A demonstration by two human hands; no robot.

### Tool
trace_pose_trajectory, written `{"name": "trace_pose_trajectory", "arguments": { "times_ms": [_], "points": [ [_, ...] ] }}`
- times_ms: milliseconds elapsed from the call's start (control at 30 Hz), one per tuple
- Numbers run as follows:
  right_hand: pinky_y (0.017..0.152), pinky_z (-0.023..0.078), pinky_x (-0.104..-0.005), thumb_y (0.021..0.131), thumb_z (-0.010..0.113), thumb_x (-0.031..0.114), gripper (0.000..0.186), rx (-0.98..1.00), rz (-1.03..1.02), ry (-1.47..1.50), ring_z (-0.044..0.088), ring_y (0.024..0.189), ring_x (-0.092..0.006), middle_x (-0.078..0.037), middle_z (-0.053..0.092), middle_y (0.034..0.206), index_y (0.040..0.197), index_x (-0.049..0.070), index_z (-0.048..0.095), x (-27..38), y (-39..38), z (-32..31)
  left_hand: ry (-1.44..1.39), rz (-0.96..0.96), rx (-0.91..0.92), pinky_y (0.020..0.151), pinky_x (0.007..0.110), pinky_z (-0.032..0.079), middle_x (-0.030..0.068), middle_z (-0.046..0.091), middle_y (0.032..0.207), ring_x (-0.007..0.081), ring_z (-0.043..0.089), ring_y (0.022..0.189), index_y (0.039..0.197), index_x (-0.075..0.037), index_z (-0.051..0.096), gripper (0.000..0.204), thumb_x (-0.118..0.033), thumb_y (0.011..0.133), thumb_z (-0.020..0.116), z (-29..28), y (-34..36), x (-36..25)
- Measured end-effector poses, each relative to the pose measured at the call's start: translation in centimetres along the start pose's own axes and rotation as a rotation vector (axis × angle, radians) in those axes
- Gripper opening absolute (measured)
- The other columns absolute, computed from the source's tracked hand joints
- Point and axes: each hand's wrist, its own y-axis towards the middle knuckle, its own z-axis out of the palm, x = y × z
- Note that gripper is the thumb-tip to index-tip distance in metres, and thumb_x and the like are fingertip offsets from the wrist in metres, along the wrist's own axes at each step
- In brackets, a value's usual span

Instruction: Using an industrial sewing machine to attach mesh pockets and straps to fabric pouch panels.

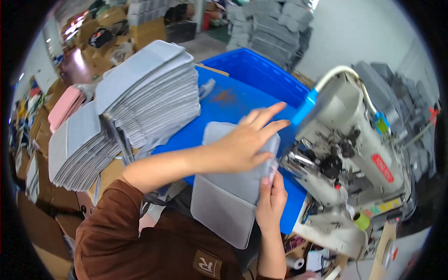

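Left hand (245, 147) spread over a grey panel (229, 189), right hand (270, 198) gripping its edge

Head view: the left hand's fingers are fanned wide and blurred above the panel's upper part; whether they touch it cannot be told. The right hand pinches the panel's right edge between thumb and bent fingers, near a small pale strip (273, 170). The panel lies under the left hand, partly over the blue desk (242, 105), its lower part reaching toward the body.

A line crosses the panel and its corners are rounded, so some of the making looks done; what remains on it does not show. It is out from under the sewing machine (368, 140), which stands just right of the hands and crowds that side. Left of them rise a tall stack (154, 98) and a lower stack (84, 151) of similar grey pieces, finished or waiting, one cannot tell, with pink pieces (65, 109) behind. Beyond the hands sits a blue bin (275, 70), with grey piles (270, 37) farther back. The left forearm hides part of the panel.
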Motion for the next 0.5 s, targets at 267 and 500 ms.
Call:
{"name": "trace_pose_trajectory", "arguments": {
  "times_ms": [267,500],
  "points": [
    [0.063,0.045,-0.0302,0.104,0.048,0.015,0.030,0.101,-0.023,0.077,0.058,0.068,-0.0162,-0.012,0.063,0.082,0.128,0.000,0.055,1.2,-0.8,0.2,-0.458,0.040,0.656,0.068,0.033,0.049,0.0079,0.065,0.093,0.0225,0.064,0.085,0.091,-0.001,0.068,0.007,-0.006,0.087,0.069,-3.7,4.3,2.4],
    [0.075,0.047,-0.0283,0.104,0.045,0.013,0.030,0.104,-0.028,0.041,0.061,0.082,-0.0146,-0.011,0.068,0.097,0.128,-0.002,0.056,2.4,-1.0,-0.1,-0.398,0.082,0.601,0.056,0.028,0.048,0.0080,0.062,0.102,0.0189,0.062,0.077,0.089,-0.001,0.063,0.005,-0.006,0.089,0.066,-4.1,3.7,0.0]
  ]
}}
